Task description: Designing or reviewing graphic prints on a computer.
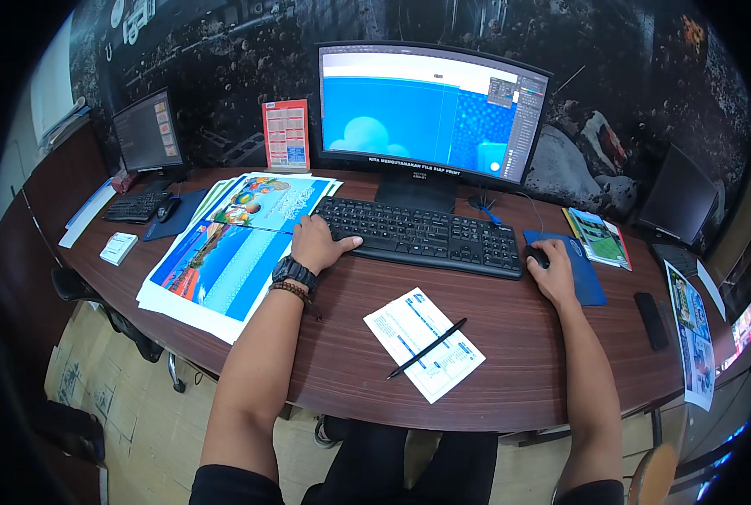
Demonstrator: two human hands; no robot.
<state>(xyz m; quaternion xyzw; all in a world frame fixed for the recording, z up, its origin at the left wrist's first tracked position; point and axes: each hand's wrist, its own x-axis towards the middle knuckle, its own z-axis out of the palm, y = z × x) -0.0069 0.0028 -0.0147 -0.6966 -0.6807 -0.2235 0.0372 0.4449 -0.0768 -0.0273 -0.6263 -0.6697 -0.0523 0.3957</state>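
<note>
Here, right fingers (550, 245) (half-curled), holding mouse (536, 256)

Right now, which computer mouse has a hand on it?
The mouse under the right hand, beside the central keyboard; the other mouse, far left, has none.

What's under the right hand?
Part of a black mouse shows under the right hand, and a blue mouse pad extends to the right. The hand hides the rest of the mouse and some pad.
</note>
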